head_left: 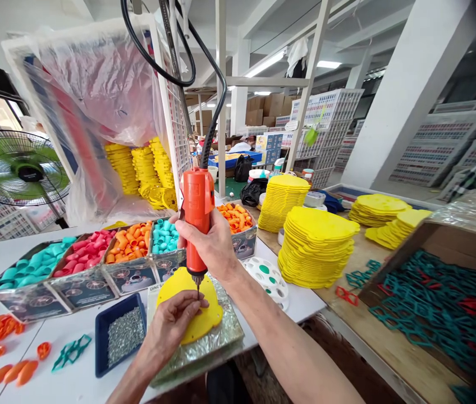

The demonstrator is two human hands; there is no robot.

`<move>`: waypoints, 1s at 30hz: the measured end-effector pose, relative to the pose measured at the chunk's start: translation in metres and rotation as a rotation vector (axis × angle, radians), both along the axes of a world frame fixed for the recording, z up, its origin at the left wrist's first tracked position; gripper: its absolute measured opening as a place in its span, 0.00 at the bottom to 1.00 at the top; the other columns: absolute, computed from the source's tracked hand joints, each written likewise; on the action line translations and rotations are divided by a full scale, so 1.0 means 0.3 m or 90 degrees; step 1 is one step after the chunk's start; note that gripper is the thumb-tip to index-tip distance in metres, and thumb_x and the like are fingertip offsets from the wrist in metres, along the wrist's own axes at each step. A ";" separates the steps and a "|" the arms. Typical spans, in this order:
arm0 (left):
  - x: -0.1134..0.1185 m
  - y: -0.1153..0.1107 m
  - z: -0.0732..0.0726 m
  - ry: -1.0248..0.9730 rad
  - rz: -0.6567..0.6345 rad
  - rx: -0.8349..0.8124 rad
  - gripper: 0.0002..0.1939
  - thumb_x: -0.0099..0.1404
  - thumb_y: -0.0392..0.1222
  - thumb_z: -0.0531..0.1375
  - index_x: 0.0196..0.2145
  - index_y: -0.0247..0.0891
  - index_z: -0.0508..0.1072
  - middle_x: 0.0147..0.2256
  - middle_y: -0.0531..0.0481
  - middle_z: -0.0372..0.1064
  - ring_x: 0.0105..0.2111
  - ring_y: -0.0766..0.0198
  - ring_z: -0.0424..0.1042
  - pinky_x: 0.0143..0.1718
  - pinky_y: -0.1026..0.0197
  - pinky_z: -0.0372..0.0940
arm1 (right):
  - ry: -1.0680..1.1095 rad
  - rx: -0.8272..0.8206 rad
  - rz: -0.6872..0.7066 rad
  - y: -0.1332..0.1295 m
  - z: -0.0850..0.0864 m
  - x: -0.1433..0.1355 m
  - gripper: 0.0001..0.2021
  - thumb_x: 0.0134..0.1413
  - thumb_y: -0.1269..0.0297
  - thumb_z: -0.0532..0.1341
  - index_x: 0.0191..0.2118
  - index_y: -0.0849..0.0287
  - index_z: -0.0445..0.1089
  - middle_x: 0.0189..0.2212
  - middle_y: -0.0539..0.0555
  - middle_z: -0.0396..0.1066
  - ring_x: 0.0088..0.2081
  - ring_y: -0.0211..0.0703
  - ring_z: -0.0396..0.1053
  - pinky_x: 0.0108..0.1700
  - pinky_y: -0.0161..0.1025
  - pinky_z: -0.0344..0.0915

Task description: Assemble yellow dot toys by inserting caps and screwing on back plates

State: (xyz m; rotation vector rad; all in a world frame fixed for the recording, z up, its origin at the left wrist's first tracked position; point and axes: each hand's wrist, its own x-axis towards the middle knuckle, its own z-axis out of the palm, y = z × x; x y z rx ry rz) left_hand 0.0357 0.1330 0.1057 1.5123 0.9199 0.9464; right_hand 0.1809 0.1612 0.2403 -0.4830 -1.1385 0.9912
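Centre frame, the right hand (216, 247) wraps the red screwdriver (198, 196), long axis upright, bit (198, 289) down; left hand (173, 321) curls beside, grip unclear!

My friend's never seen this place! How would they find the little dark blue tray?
Start at the white table and spot the row of boxes full of colourful plastic pieces. On the near side of that row, to the left of the left hand, sits the tray. Unlike the boxes, it holds tiny silvery metal bits.
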 end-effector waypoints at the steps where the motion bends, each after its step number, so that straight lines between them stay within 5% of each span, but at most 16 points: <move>1: 0.000 0.000 0.000 0.000 0.002 0.000 0.16 0.62 0.53 0.66 0.40 0.39 0.80 0.38 0.45 0.84 0.41 0.54 0.82 0.46 0.60 0.75 | 0.001 -0.002 -0.001 0.001 0.000 0.001 0.15 0.51 0.62 0.69 0.45 0.54 0.69 0.36 0.48 0.76 0.21 0.31 0.69 0.25 0.32 0.71; 30: 0.000 -0.010 0.012 -0.054 0.040 0.014 0.20 0.60 0.56 0.67 0.40 0.36 0.79 0.38 0.41 0.84 0.39 0.52 0.83 0.42 0.57 0.78 | 0.005 0.010 -0.006 0.009 0.017 -0.014 0.14 0.51 0.62 0.68 0.43 0.54 0.68 0.35 0.47 0.76 0.22 0.32 0.68 0.26 0.33 0.69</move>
